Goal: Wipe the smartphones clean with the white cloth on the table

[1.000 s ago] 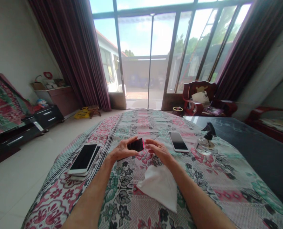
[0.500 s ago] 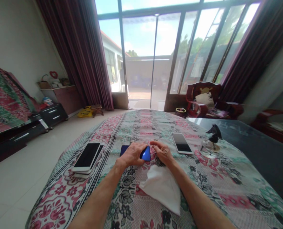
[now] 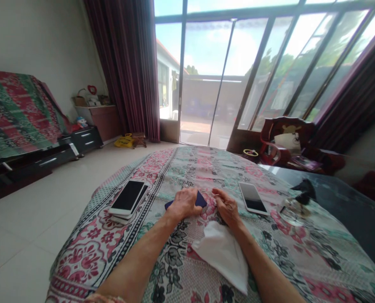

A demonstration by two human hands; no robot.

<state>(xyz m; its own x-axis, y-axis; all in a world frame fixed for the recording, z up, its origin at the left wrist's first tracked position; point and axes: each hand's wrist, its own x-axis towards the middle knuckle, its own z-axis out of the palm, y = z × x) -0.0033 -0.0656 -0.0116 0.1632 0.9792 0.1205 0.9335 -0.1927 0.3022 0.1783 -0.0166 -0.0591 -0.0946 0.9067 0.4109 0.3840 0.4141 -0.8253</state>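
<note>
My left hand (image 3: 184, 203) is closed around a flat, dark blue phone (image 3: 200, 200), holding it low over the patterned tablecloth. Its fingers cover the middle of the phone, so only the two ends show. Just to the right is my right hand (image 3: 225, 206), its fingers curled together and nothing visible in them; it is apart from the phone. A crumpled white cloth (image 3: 223, 254) lies on the table below, beside my right forearm.
Left of my hands lies a stack of phones (image 3: 128, 198), a white one with a black screen on top. Another white phone (image 3: 253, 198) lies to the right. Beyond it stands a glass ornament with a black horse figure (image 3: 304, 190). A red wooden chair (image 3: 285, 143) stands behind.
My view has turned left, so everything sits further right. My left hand has tilted the blue phone, and its shiny face no longer shows. My right hand's fingers have curled in more.
</note>
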